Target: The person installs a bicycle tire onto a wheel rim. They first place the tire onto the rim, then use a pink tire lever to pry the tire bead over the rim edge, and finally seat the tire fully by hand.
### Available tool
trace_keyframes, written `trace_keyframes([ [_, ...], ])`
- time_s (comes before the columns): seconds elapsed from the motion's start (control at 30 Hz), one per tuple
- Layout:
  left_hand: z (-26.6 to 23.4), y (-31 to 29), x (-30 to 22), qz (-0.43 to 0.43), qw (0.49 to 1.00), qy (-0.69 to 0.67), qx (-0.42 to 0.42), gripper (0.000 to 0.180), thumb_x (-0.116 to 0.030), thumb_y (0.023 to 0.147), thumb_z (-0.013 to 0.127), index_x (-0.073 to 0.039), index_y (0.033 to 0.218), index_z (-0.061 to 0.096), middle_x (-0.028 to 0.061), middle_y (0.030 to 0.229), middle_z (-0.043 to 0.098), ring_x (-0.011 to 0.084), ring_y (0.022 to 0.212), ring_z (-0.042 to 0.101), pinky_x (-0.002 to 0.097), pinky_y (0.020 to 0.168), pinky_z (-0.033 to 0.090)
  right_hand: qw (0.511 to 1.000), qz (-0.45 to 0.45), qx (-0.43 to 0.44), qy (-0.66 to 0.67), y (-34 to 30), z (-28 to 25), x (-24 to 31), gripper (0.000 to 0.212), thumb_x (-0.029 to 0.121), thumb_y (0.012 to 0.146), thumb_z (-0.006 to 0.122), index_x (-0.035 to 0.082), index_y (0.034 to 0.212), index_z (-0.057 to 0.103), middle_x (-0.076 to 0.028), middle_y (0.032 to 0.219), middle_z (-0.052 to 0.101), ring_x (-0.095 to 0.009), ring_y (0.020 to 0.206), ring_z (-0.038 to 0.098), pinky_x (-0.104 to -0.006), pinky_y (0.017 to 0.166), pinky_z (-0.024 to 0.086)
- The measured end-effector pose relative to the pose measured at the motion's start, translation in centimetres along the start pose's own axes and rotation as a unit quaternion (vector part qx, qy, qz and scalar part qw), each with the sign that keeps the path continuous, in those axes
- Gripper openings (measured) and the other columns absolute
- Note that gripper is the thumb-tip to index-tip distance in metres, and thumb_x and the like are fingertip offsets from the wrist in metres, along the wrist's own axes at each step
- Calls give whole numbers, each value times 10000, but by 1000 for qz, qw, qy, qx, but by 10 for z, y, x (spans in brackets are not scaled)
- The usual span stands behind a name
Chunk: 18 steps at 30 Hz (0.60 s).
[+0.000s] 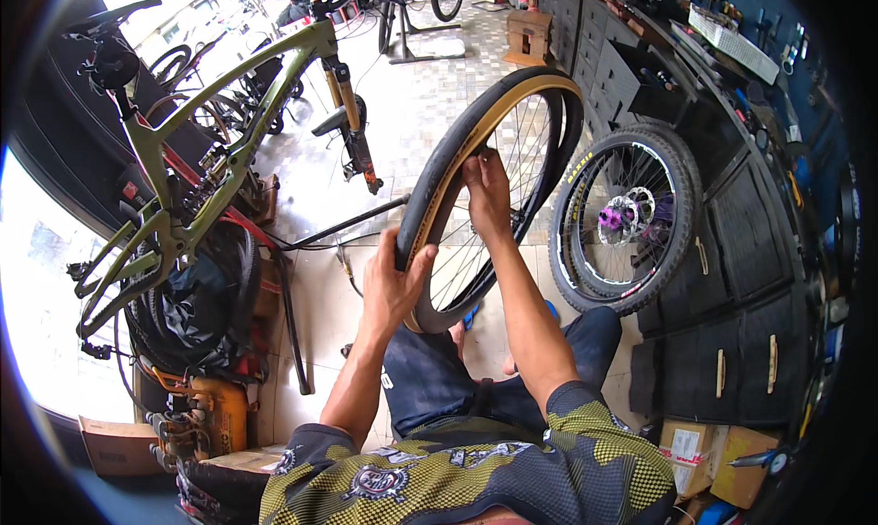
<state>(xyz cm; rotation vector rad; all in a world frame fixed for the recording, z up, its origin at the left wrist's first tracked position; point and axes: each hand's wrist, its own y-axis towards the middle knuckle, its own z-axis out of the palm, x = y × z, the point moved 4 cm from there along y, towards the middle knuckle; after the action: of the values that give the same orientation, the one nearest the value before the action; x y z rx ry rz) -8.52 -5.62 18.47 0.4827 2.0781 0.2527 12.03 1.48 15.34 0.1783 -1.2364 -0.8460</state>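
Note:
A bicycle wheel stands upright in front of me, above my lap. Its black tire (435,176) has tan sidewalls, and thin spokes run inside the dark rim. My left hand (395,283) is wrapped round the tire on the near left side, thumb on the sidewall. Higher up, my right hand (488,196) reaches across the spokes to the rim's inner edge. Its fingers are closed there, with a small dark bit at the fingertips; what they pinch is too small to make out.
An olive-green bike frame (240,79) hangs at left above a yellow-orange machine (229,417). To the right, knobbly-tired wheels (675,173) with a purple hub lean by black cabinets (732,296). Cardboard boxes (690,447) lie at lower right; a wooden stool (528,37) stands farther off.

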Motion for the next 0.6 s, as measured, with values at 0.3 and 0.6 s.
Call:
trace_keyframes([
  [0.3, -16, 78, -77, 134, 978, 159, 9, 438, -404, 1061, 634, 7, 1200, 572, 268, 963, 677, 474, 910, 686, 534, 797, 534, 997, 68, -30, -30, 17, 10, 12, 434, 429, 1139, 517, 10, 1083, 615, -23, 864, 584, -107, 826, 515, -291, 757, 426],
  [0.6, -4, 107, -116, 152, 970, 192, -1, 410, -352, 1073, 593, 35, 942, 557, 294, 816, 671, 492, 787, 685, 555, 720, 525, 998, 23, -56, -21, 34, 5, 36, 468, 484, 1102, 579, 39, 969, 525, -44, 888, 579, -119, 858, 518, -312, 786, 434],
])
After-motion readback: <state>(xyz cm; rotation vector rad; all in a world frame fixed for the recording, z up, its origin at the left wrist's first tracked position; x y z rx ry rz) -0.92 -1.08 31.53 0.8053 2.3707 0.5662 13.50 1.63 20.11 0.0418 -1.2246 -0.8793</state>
